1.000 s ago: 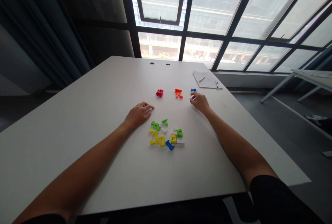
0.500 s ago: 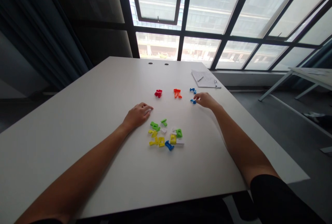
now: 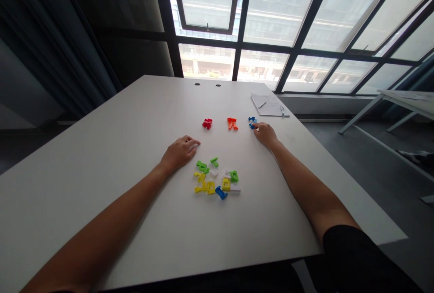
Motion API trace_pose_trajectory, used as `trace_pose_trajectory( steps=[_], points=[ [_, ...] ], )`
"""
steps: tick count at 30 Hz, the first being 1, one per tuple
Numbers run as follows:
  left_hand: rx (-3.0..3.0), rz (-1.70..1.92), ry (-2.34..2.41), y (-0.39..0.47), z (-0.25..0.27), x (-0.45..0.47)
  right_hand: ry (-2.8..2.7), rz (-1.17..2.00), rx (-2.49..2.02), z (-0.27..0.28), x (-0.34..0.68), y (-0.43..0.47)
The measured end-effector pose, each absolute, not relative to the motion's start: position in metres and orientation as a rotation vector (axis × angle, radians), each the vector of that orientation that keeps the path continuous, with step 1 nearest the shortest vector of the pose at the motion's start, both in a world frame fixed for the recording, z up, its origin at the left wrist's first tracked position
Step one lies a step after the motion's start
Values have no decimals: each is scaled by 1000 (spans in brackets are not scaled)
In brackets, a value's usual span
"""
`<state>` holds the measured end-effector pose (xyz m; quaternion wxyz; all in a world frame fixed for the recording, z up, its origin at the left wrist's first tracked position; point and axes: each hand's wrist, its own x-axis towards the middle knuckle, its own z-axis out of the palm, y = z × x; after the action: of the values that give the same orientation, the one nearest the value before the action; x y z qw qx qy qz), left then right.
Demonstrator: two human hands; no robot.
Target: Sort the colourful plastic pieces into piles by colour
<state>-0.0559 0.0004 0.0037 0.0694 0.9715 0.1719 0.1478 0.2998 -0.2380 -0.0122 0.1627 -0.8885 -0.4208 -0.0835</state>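
Observation:
My right hand (image 3: 266, 134) is at the right group, its fingertips pinching a small blue plastic piece (image 3: 252, 126) low over the table. Just behind it lies another blue piece (image 3: 251, 118). My left hand (image 3: 181, 150) rests on the table left of centre, fingers loosely bent and apart; a pale patch shows between thumb and fingers, and I cannot make out whether it is bare table. Nearer to me is a loose pile with green pieces (image 3: 202, 166), yellow pieces (image 3: 210, 187), white pieces (image 3: 235, 188) and a blue piece (image 3: 221, 192).
Red pieces (image 3: 207, 124) and orange pieces (image 3: 232, 124) form separate groups on the white table (image 3: 142, 234). A paper sheet (image 3: 267, 103) with pens lies at the far right edge. Windows stand behind, and another table (image 3: 403, 96) is at the right.
My right hand has moved slightly away from me with the blue piece, bringing it close to the other blue one. My left hand and the pile stay put.

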Motion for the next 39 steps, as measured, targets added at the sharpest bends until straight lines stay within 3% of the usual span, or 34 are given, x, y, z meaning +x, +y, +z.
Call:
trace_pose_trajectory(
  steps=[13,24,30,39],
  points=[
    [2932,450,510,0,3,-55,-1148,-316,-2383,-27,289,-237],
    [2923,456,509,-1,4,-56,-1678,-449,-1811,-11,172,-270],
    [2926,443,518,-2,5,-56,-2010,-250,-1502,21,100,-286],
    [2932,460,505,-1,4,-55,-2403,57,-1471,26,82,-291]
  ],
)
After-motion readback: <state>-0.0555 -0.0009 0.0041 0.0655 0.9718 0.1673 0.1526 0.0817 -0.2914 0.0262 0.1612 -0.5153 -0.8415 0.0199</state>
